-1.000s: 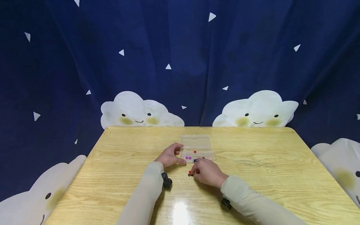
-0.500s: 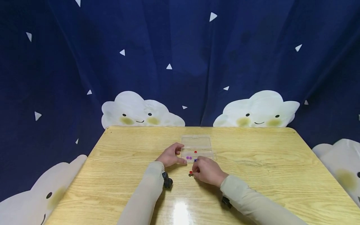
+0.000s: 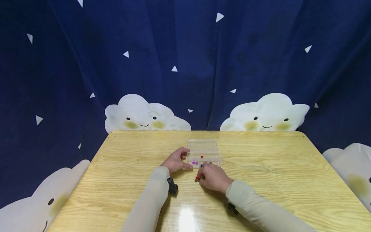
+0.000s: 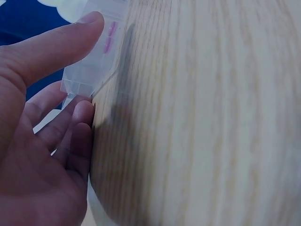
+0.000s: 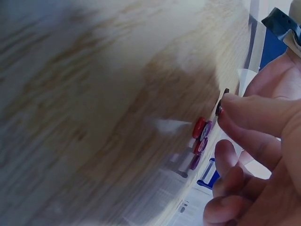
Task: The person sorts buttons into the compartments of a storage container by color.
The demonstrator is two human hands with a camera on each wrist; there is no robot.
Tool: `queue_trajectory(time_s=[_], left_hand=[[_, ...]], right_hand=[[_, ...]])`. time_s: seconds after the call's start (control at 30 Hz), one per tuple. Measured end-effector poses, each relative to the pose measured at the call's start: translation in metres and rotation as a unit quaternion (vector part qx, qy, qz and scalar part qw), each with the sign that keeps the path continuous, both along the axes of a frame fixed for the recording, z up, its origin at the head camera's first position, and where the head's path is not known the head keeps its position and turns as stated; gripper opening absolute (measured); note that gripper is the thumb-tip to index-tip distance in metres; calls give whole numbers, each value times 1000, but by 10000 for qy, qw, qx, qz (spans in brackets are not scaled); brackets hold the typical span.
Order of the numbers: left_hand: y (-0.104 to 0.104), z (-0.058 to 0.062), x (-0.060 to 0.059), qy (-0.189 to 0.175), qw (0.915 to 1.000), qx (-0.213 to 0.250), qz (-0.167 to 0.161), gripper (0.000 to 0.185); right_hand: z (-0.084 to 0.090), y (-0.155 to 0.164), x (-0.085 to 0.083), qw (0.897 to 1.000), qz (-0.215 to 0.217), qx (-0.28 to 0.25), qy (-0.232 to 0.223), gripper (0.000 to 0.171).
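**Both hands at the clear box, small buttons under the right fingertips**

Left hand (image 3: pixel 175 161) sits just below the middle of the head view, against the left side of a clear plastic compartment box (image 3: pixel 203 149). From the left wrist view I see its thumb laid along the near wall of the box (image 4: pixel 89 70) and the curled fingers meeting the corner from underneath, so it is pinching the box between thumb and fingers. Two purple buttons (image 3: pixel 195 163) lie in the near left compartment, and they show as pink streaks through the wall by the thumb tip in the wrist view. One red button (image 3: pixel 201 157) lies in a compartment just beyond them.

Right hand (image 3: pixel 214 177) lies just to the lower right of the box, knuckles up, fingers bent down toward the worktop (image 3: pixel 275 167). A small cluster of buttons (image 3: pixel 197 179), red and dark, lies on the wood at its fingertips, just in front of the box. In the right wrist view, right of centre, I see one fingertip pressing on a dark button (image 5: pixel 222 104) at the upper end of that cluster, with red and purple ones (image 5: pixel 200 134) below it. I cannot tell whether the thumb closes a pinch on it.

A dark blue curtain with white clouds (image 3: pixel 145 114) fills the upper part of the head view.
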State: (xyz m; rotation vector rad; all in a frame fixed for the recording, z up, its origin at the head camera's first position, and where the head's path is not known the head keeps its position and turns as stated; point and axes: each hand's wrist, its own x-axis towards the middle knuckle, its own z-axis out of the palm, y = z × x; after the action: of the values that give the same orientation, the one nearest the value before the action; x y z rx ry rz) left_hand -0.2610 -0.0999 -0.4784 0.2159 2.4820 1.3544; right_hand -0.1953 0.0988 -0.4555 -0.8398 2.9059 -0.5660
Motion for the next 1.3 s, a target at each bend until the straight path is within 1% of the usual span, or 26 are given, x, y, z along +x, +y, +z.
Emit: queue_trajectory(time_s=[0.23, 0.4, 0.6, 0.8, 0.97, 1.13, 1.3], left_hand=[[0, -1, -1, -18, 10000, 51, 15, 73], [1, -2, -1, -14, 10000, 87, -4, 73], [1, -3, -1, -11, 10000, 66, -12, 73], [0, 1, -1, 1, 9999, 125, 4, 73], [0, 0, -1, -10, 9998, 180, -2, 74], [0, 0, -1, -5, 9999, 167, -11, 74], [0, 0, 0, -33, 9998, 172, -30, 74]], right_hand=[[1, 0, 1, 10000, -77, 37, 41, 4], [0, 0, 2, 9999, -64, 27, 97, 6], [-2, 0, 1, 9995, 51, 39, 307, 9], [-1, -3, 0, 9995, 38, 24, 321, 10], [-1, -5, 1, 9993, -3, 65, 374, 11], [-2, -4, 1, 9981, 88, 111, 607, 16], [-4, -2, 2, 9966, 243, 168, 769, 10]])
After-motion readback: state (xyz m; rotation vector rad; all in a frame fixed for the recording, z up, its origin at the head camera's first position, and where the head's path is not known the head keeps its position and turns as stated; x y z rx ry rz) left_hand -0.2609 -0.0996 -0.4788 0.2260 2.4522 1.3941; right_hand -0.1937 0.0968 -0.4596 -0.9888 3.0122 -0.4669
